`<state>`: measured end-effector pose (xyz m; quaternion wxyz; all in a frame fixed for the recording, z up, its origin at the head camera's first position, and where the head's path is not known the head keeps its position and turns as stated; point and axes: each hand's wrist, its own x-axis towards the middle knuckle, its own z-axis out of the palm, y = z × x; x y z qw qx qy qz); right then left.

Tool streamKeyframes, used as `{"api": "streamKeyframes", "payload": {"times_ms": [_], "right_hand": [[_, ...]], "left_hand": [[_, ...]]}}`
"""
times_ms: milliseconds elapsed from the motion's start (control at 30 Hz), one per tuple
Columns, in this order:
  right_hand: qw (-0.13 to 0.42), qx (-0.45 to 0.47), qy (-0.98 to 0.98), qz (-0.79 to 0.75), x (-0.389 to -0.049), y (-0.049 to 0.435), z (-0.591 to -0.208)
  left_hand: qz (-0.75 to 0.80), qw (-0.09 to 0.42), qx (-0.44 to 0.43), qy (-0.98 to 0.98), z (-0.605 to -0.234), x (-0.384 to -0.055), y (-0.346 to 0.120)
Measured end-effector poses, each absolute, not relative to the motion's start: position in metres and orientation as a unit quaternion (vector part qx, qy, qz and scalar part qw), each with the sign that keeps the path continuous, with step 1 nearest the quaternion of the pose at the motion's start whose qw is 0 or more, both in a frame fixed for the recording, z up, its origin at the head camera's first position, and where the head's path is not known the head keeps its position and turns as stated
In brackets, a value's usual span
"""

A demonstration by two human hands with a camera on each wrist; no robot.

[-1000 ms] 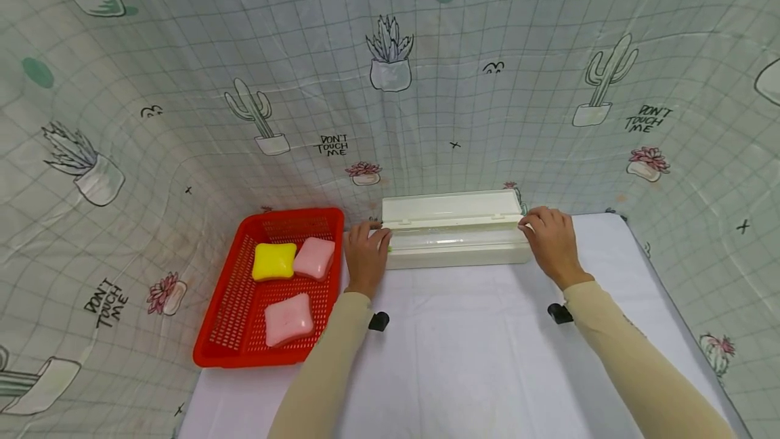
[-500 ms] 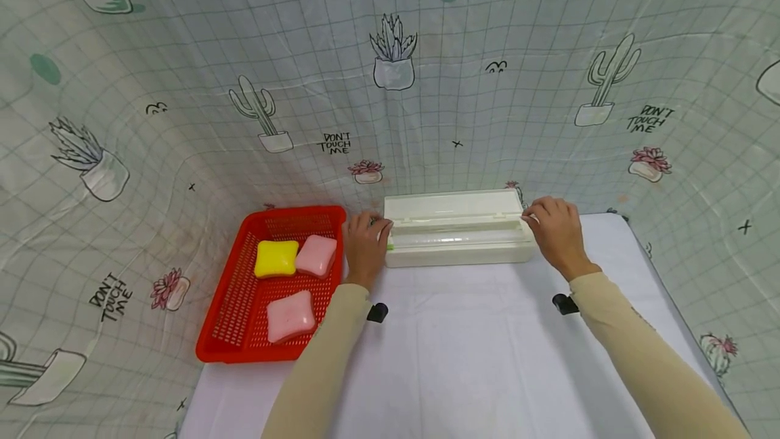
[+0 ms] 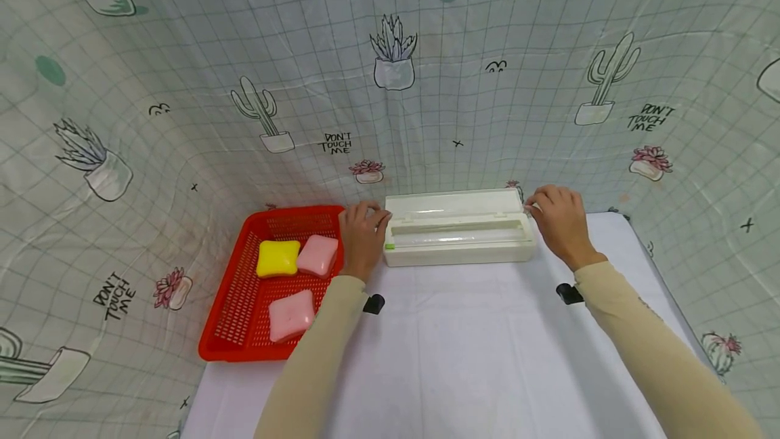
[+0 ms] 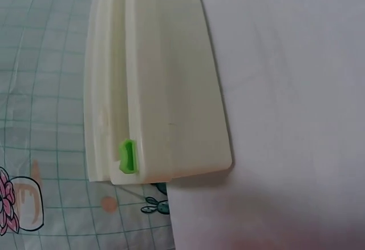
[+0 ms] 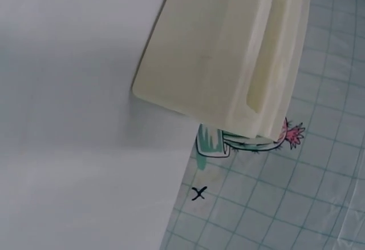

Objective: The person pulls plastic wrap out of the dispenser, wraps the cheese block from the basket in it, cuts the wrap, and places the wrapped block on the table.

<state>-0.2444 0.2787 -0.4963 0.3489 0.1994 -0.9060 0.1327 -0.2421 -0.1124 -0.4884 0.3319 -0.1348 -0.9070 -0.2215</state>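
A long white cling film dispenser [image 3: 458,256] lies at the back of the table in the head view, its hinged lid [image 3: 453,203] folded back. Clear film on a roll [image 3: 457,236] shows through its long opening. A green slider [image 4: 128,156] sits at the dispenser's left end. My left hand [image 3: 361,239] hovers beside that end with loosely bent fingers, fingertips near the lid's corner. Beside the right end is my right hand [image 3: 560,225], thumb and fingers bent near the lid's other corner. In both wrist views the dispenser's ends show without fingers on them.
A red plastic basket [image 3: 222,303] stands left of the dispenser, close to my left hand. Inside it are a yellow sponge [image 3: 277,259] and two pink sponges [image 3: 292,316]. A patterned sheet [image 3: 457,107] hangs behind the white-covered table [image 3: 475,358].
Both hands have risen back from the dispenser's front and drawn outward from its ends, the right one farther. The rim around the film opening, earlier partly covered, now shows fully.
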Motion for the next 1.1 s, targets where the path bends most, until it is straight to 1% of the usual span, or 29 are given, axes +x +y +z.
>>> {"api": "streamKeyframes", "payload": {"times_ms": [200, 467, 667, 1100], "right_hand": [[0.351, 0.206, -0.904, 0.130, -0.248, 0.278, -0.483], [0.367, 0.219, -0.895, 0.130, -0.254, 0.279, -0.467], [0.362, 0.212, -0.898, 0.133, -0.254, 0.277, -0.454], [0.371, 0.211, -0.897, 0.112, -0.259, 0.275, -0.429]], "left_hand": [[-0.216, 0.349, -0.148, -0.900, -0.475, -0.245, -0.115], [-0.207, 0.332, -0.143, -0.909, -0.459, -0.250, -0.117], [-0.193, 0.344, -0.152, -0.906, -0.447, -0.252, -0.119], [-0.182, 0.360, -0.157, -0.902, -0.426, -0.259, -0.121]]}}
